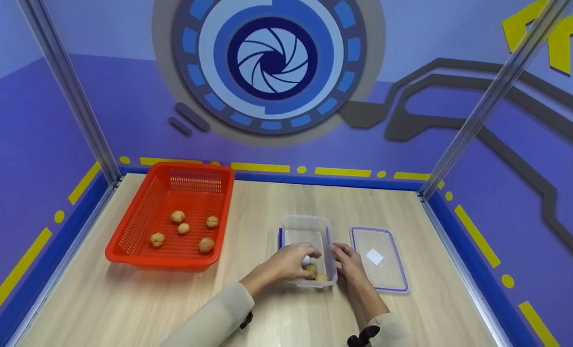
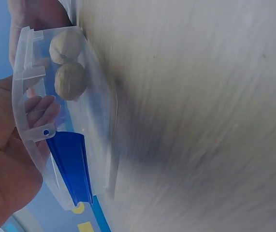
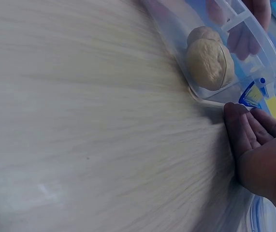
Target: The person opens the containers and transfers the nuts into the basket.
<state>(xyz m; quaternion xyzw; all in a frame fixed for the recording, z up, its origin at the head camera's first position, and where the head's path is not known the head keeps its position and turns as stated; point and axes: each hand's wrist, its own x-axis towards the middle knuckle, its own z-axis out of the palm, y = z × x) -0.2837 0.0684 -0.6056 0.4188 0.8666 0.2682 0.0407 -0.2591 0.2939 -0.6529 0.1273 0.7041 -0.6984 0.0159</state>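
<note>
A clear plastic food container with a blue side latch stands without its lid on the table. My left hand reaches over its rim, with loosely bent fingers inside, close to the walnuts. At the near end lie walnuts; one walnut shows plainly in the right wrist view, and another walnut in the left wrist view. A small white patch by the left fingers is unclear. My right hand rests its fairly straight fingertips against the container's right wall, from outside.
An orange-red plastic basket with several walnuts stands to the left. The clear lid, edged in purple-blue, lies flat right of the container, beside my right hand. Printed panels and metal posts enclose the wooden table.
</note>
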